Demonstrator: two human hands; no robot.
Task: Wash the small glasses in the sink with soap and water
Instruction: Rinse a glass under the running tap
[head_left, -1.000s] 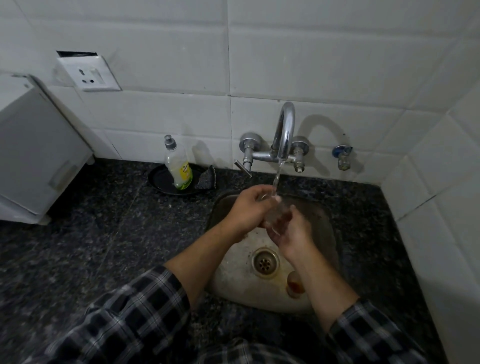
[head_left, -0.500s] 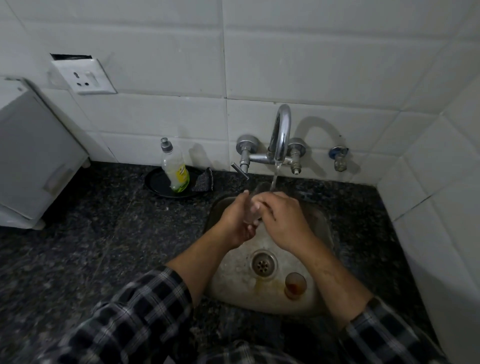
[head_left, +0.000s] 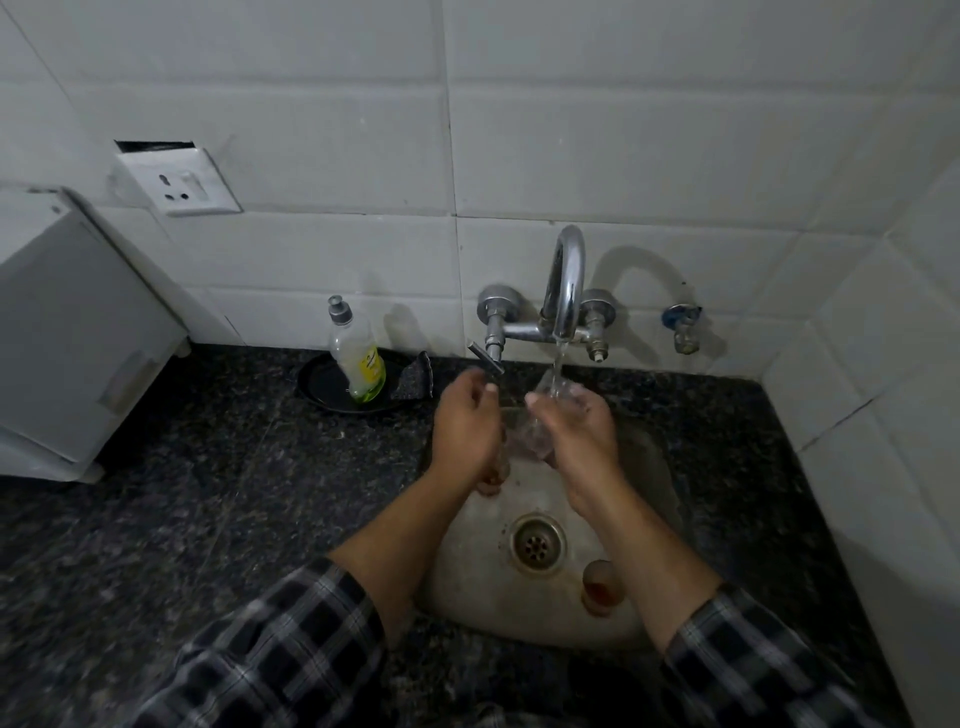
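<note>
Gripped a clear glass (head_left: 527, 434) in the right hand (head_left: 576, 436), fingers curled round it, rim up under the thin stream of water (head_left: 558, 366) from the tap (head_left: 566, 280), above the far part of the sink (head_left: 467, 587). Held the left hand (head_left: 467, 426) just left of it, fingers loosely curled on nothing. Had a second glass (head_left: 492, 474) with brown dregs in the sink under the left hand, and a third glass (head_left: 600, 587) right of the drain (head_left: 537, 543). Had a soap bottle (head_left: 358, 358) and a scrubber (head_left: 415, 376) on a black tray (head_left: 322, 384), far left on the counter (head_left: 208, 493).
</note>
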